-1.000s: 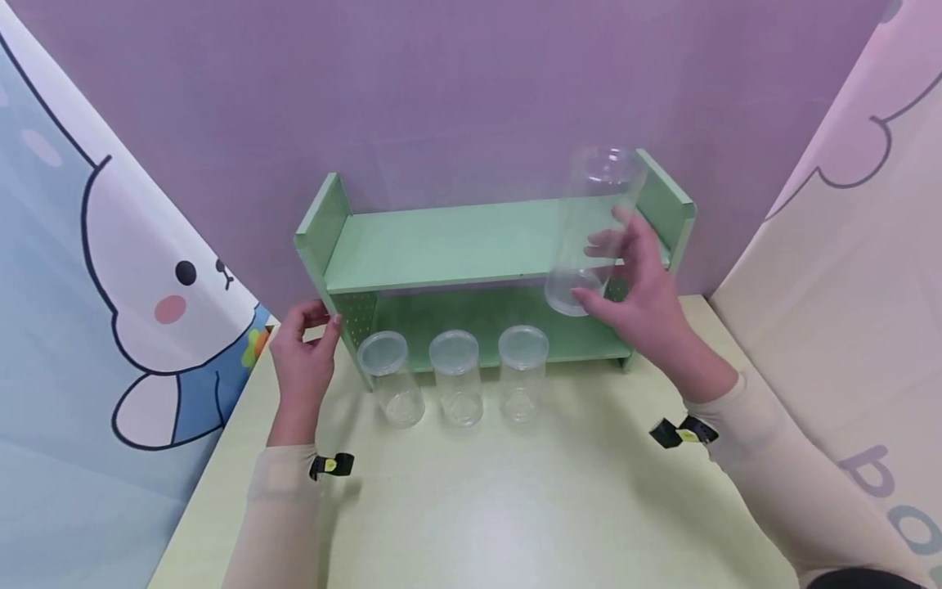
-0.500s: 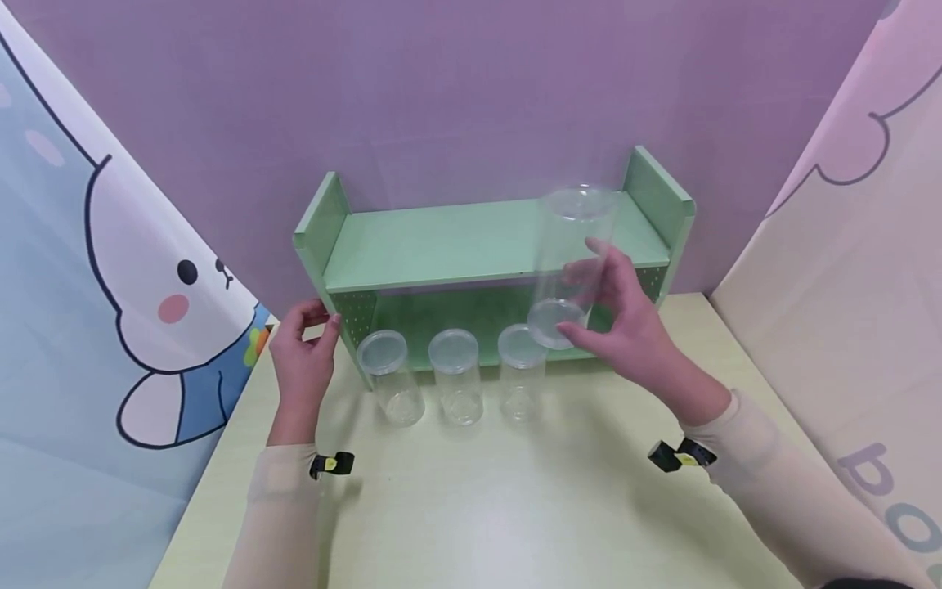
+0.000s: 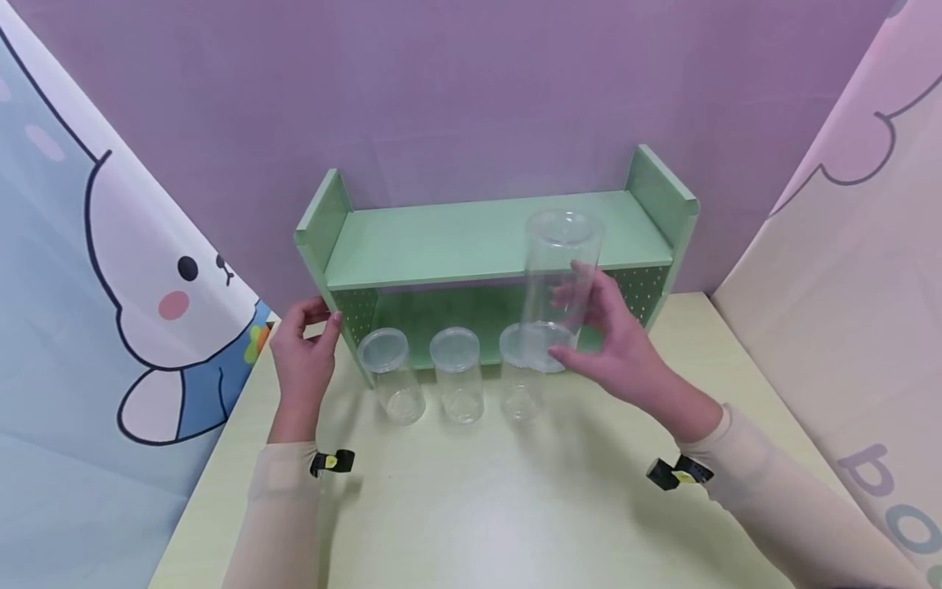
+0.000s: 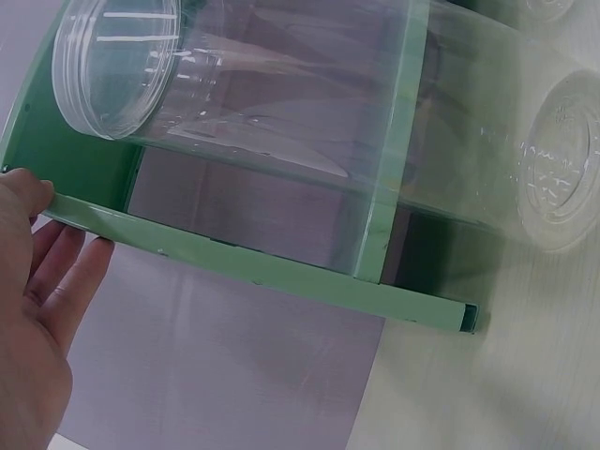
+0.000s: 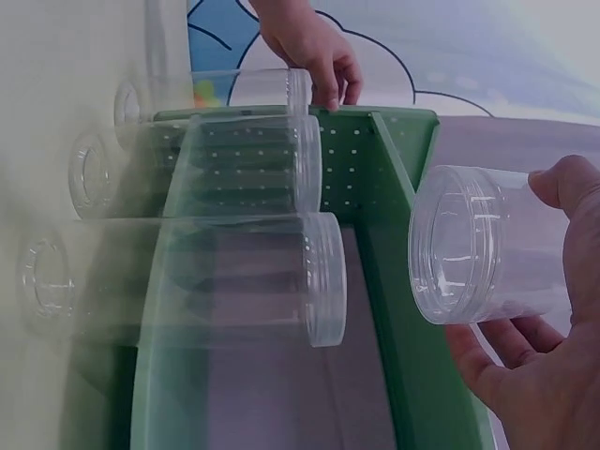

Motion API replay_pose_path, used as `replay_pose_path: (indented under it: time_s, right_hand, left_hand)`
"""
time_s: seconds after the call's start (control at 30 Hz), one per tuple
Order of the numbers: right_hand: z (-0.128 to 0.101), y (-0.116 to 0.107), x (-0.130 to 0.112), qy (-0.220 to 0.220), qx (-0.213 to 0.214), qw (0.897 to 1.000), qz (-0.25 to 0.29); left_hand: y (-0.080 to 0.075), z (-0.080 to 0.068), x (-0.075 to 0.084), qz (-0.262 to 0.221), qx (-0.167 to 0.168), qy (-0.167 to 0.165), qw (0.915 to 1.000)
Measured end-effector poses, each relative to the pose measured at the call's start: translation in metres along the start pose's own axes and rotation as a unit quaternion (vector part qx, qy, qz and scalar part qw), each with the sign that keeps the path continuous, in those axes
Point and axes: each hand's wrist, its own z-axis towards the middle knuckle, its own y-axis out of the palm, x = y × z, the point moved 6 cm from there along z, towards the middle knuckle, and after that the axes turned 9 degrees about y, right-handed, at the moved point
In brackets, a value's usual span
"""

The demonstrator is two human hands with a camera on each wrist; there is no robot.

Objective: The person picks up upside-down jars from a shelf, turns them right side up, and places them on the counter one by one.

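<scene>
The clear jar (image 3: pixel 559 282) is gripped upright by the right hand (image 3: pixel 611 343), above the rightmost of three jars (image 3: pixel 454 384) on the surface (image 3: pixel 515 507). It should be lowered level into the free spot to their right, while the green shelf (image 3: pixel 478 241) is steadied by the left hand (image 3: pixel 303 360) curled round its left end.

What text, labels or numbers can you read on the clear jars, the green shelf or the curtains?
Pale pink printed curtain on the right: large purple letters cut off by the frame edge, something like "po"; not readable as a word.
Clear plastic jar in the right hand: no label.
Three clear plastic jars on the table: none.
Green wooden shelf: none.
</scene>
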Motion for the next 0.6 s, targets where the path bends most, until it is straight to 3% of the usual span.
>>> replay_pose_path:
  time_s: [0.47,0.53,0.6]
  right_hand:
    - [-0.010,0.014,0.005,-0.004,-0.031,0.999,0.013]
    - [-0.011,0.015,0.006,-0.005,-0.034,0.999,0.011]
    - [-0.012,0.017,0.006,-0.008,-0.037,0.999,0.008]
  left_hand:
    - [0.001,0.000,-0.003,0.002,0.003,0.007,1.0000]
    - [-0.001,-0.001,0.001,-0.002,0.024,0.003,0.9997]
    - [-0.006,-0.002,0.010,-0.014,0.073,0.004,0.9972]
